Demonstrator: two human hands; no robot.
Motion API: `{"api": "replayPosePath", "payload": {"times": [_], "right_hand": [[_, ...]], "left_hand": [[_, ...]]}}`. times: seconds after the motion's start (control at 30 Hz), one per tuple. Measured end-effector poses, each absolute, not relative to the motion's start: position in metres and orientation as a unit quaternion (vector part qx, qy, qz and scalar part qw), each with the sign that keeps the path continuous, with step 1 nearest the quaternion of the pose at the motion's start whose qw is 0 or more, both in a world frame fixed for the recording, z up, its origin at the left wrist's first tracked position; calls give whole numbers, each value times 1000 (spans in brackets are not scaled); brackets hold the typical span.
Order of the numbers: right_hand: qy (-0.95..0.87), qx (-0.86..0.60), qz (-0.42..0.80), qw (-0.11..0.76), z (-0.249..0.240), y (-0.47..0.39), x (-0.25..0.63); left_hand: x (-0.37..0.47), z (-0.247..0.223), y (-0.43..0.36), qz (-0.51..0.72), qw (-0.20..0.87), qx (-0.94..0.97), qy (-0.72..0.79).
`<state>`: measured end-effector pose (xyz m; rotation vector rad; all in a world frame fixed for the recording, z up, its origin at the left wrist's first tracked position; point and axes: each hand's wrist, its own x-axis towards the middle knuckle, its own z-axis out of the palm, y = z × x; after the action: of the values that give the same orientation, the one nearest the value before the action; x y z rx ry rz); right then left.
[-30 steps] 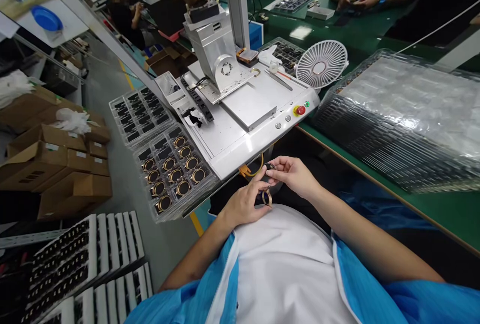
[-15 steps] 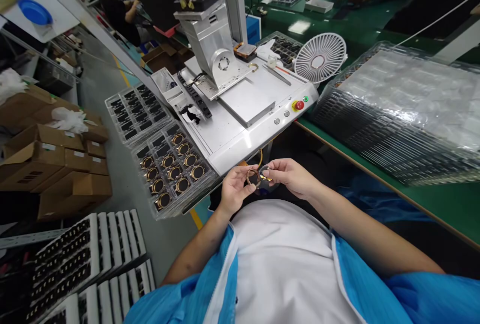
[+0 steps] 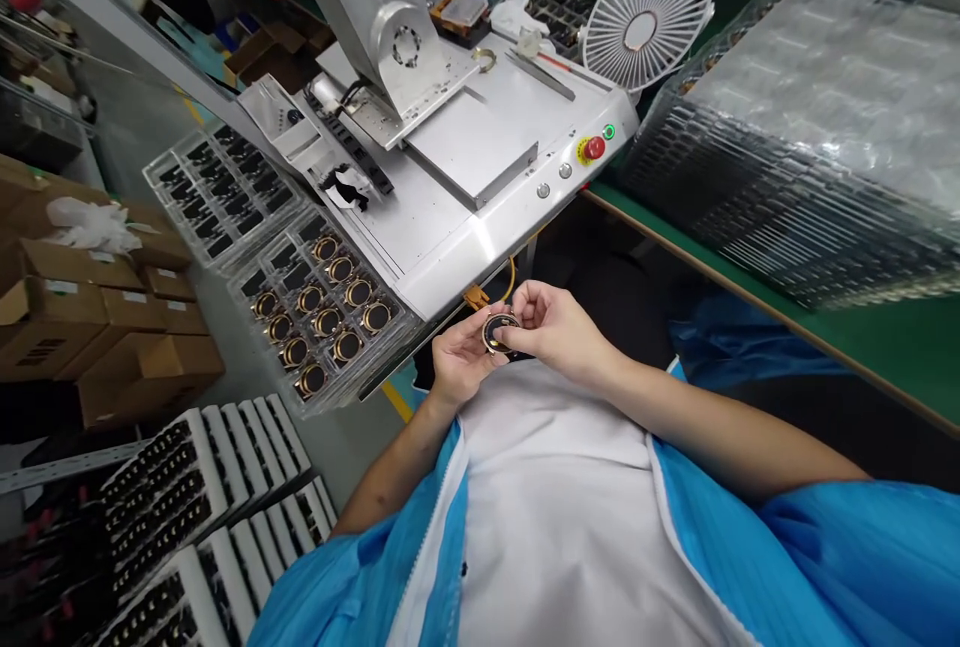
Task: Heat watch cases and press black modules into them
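Note:
My left hand (image 3: pixel 463 352) is closed around the rim of a round, gold-edged watch case (image 3: pixel 491 325) with a dark inside, held in front of my stomach. My right hand (image 3: pixel 559 332) meets it from the other side. Its thumb lies across the face of the case while the fingers curl behind. The round part that the right hand carried is now at the case, mostly covered by my fingers, and I cannot tell how it sits there. To the left, a clear plastic tray (image 3: pixel 259 367) bears several similar gold-rimmed round cases (image 3: pixel 326 323).
A white bench machine (image 3: pixel 450 272) with a metal fixture (image 3: pixel 409 52) and a red stop button (image 3: pixel 594 148) stands ahead. Right of it are a white fan (image 3: pixel 649 12) and a tall stack of clear trays (image 3: pixel 795 147). Cardboard boxes (image 3: pixel 67 317) and white foam trays (image 3: pixel 217 467) lie left.
My right hand has moved left, bringing its round gold-coloured part to the case in my left hand; the two were side by side before. The view has shifted closer and lower.

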<state>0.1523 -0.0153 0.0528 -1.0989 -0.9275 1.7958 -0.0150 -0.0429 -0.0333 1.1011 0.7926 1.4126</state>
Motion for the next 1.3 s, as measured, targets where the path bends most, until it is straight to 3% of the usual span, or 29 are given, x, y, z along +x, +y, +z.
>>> {"api": "replayPosePath", "payload": {"times": [0.9, 1.17, 1.3], "right_hand": [[-359, -425, 730, 398, 45, -9, 152], [-372, -473, 749, 278, 47, -6, 163], [-329, -442, 776, 306, 40, -9, 162]], "left_hand": [[-14, -40, -43, 609, 520, 454, 391], [-9, -34, -44, 626, 501, 467, 373], [-8, -36, -46, 615, 502, 464, 392]]}}
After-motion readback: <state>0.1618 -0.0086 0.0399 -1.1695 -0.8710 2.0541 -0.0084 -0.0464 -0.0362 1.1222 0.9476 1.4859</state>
